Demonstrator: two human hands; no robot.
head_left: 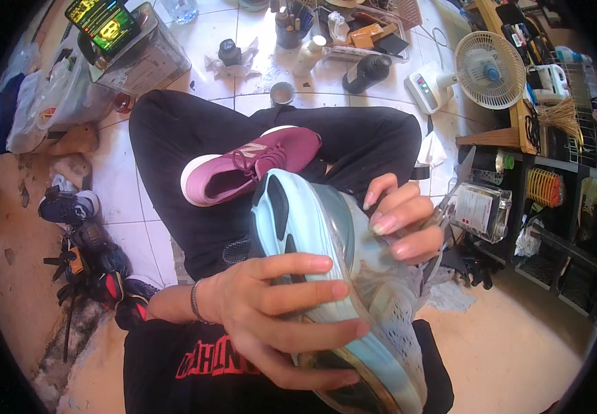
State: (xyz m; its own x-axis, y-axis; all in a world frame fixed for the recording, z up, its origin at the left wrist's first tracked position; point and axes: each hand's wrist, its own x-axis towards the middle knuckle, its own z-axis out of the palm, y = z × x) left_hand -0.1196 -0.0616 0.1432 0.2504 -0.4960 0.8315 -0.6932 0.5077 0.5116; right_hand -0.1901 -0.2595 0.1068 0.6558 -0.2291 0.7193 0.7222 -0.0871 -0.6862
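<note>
A light-blue and white sneaker (pixel 371 276) is tilted on its side close to me, its pale-blue midsole (pixel 305 221) toward the left. My left hand (pixel 281 310) is closed around its sole, fingers spread across the midsole edge. Over the mesh upper, my right hand (pixel 405 221) has its fingers curled, the fingertips at or near the shoe. Silvery scissors (pixel 454 190) stick out past these fingers, seemingly held in that hand; their handles are mostly hidden. A maroon sneaker (pixel 257 162) lies on my crossed legs, just beyond the blue one.
Ahead on the tiles stand a dark bottle (pixel 367 74), a white bottle (pixel 309 56), a small cup (pixel 282 93) and a tool holder (pixel 293 27). A fan (pixel 489 70) and metal rack (pixel 561 241) are at right. Several shoes (pixel 70 205) lie left; a phone (pixel 105 26) rests on a box (pixel 146 58).
</note>
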